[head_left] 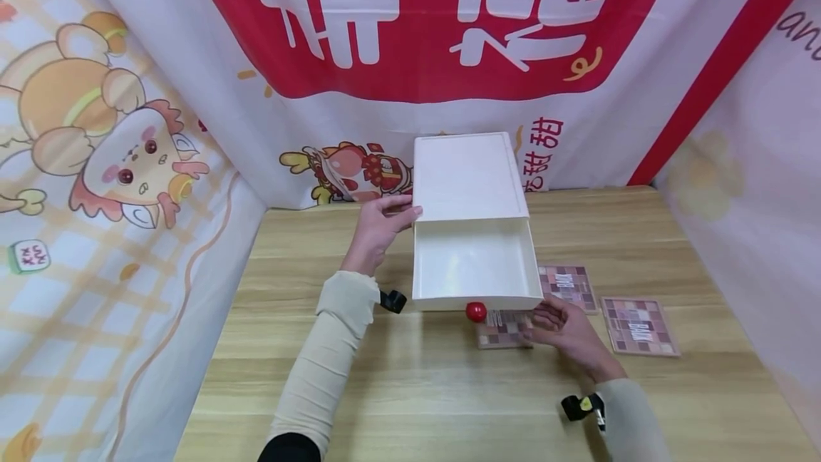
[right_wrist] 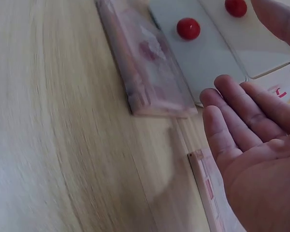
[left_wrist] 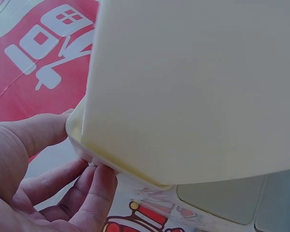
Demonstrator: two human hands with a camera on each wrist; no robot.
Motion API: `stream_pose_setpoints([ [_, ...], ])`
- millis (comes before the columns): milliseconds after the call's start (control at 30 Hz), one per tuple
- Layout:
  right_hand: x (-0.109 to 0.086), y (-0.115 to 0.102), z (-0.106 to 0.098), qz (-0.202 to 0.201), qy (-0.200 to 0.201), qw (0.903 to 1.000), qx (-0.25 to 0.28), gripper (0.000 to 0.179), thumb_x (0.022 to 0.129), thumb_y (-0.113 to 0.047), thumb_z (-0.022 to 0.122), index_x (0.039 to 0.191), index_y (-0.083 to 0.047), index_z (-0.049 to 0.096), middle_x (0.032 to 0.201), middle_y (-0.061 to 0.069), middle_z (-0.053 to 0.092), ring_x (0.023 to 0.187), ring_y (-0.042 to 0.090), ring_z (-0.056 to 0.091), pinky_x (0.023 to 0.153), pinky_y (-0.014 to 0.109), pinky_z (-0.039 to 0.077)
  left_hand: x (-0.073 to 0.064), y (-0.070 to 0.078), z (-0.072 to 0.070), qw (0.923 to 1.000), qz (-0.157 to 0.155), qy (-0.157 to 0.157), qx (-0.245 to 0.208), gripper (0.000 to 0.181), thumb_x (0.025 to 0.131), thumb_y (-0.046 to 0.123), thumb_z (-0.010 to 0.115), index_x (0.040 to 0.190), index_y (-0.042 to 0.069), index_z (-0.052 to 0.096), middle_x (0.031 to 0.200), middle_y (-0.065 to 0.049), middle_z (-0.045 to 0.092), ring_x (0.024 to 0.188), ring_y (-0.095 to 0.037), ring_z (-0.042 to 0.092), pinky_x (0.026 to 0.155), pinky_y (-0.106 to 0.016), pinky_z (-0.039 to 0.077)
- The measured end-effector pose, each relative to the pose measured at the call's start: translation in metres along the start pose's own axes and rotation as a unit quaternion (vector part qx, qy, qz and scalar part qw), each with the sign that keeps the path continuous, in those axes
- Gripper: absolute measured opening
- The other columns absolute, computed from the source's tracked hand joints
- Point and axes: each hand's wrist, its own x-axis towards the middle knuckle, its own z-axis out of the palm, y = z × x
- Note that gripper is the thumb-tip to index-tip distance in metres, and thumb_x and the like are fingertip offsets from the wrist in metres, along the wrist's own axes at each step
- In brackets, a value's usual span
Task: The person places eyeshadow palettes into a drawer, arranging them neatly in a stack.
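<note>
A: Where do we find the white cabinet [head_left: 468,177]?
B: We see it standing on the wooden worktop [head_left: 288,369], near the red-and-white cloth [head_left: 410,80] behind. Its upper drawer [head_left: 477,255] is pulled out toward us, so we look down on a smooth white floor and low white walls.

A: What marks the drawer's front?
B: A round red knob [head_left: 476,312]. From the right wrist we make out a lower drawer [right_wrist: 208,58] too, with a red knob of its own.

A: And our hands?
B: Our left hand [head_left: 378,223] grips the cabinet's front edge on its left side, thumb toward the top and fingers against the side. Our right hand [head_left: 571,330] is by the drawer's right front corner, holding nothing, its fingers loosely extended. We cannot tell whether the fingertips touch the drawer.

A: Which other containers are near?
B: Three flat square cases with checkered pink and brown lids. We have the front case [head_left: 505,331] partly hidden by the drawer's front, the middle case [head_left: 577,284] to the right of the drawer, partly covered by our right hand, and the far-right case [head_left: 640,326] just beside that one, flat on the worktop.

A: Can we see into them?
B: Their lids are down, so we cannot tell what they contain.
</note>
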Motion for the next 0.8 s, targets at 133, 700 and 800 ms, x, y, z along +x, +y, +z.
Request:
stream_pose_setpoints([
  [133,0.003,0.002,-0.002,0.008,-0.013,0.9982,-0.058,0.094,0.074,-0.013,0.089,0.150,0.001,0.036,0.142,0.019,0.052,0.131,0.039,0.049,0.110,0.042,0.038,0.000,0.000,0.001,1.0000,0.001,0.001,0.003,0.037,0.086,0.019,0.082,0.120,0.009,0.071,0.116,-0.014,0.065,0.100,-0.026,0.067,0.088,-0.035,0.057],
  [700,0.018,0.013,0.001,-0.063,-0.048,0.9707,-0.227,0.121,0.053,-0.022,0.100,0.154,-0.015,0.034,0.155,0.009,0.041,0.142,0.038,0.033,0.114,0.064,0.019,0.000,0.000,0.001,1.0000,0.005,0.001,0.002,0.037,0.086,0.020,0.082,0.120,0.010,0.071,0.117,-0.014,0.066,0.100,-0.026,0.068,0.088,-0.035,0.057],
  [800,0.022,0.013,0.003,-0.065,-0.055,0.9662,-0.243,0.121,0.053,-0.021,0.100,0.154,-0.018,0.034,0.154,0.008,0.042,0.142,0.037,0.035,0.115,0.063,0.021,-0.001,0.000,0.000,1.0000,0.002,0.003,0.004,0.037,0.086,0.021,0.083,0.120,0.010,0.071,0.116,-0.013,0.067,0.101,-0.026,0.067,0.088,-0.034,0.057],
])
